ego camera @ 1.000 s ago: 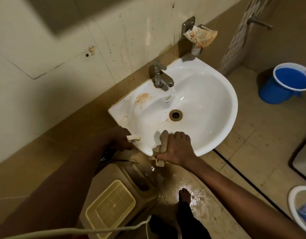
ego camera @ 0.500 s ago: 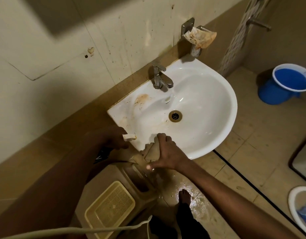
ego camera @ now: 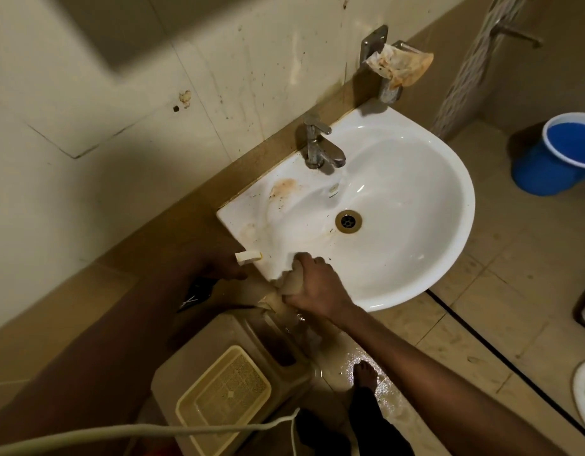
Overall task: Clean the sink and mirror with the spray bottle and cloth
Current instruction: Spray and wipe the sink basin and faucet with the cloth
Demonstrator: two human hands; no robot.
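Observation:
A white wall sink [ego camera: 449,205] has brown stains near its left back corner and a brass drain [ego camera: 348,221]. My right hand [ego camera: 314,284] grips a beige cloth [ego camera: 289,284] against the sink's front left rim. My left hand [ego camera: 218,264] is just left of the sink's corner and holds a spray bottle, of which only the white nozzle [ego camera: 248,257] and a dark part below show. The nozzle points toward the rim. The mirror's lower edge [ego camera: 120,37] shows blurred at the top left.
A metal tap [ego camera: 319,149] stands at the sink's back. A wall holder with a stained rag [ego camera: 399,65] is above. Below the sink are a beige bin with a yellow basket [ego camera: 223,396], wet floor and my bare foot [ego camera: 365,373]. A blue bucket [ego camera: 558,156] stands right.
My right hand slid the cloth leftward along the sink's front rim toward the left corner. My left hand with the bottle stayed beside that corner.

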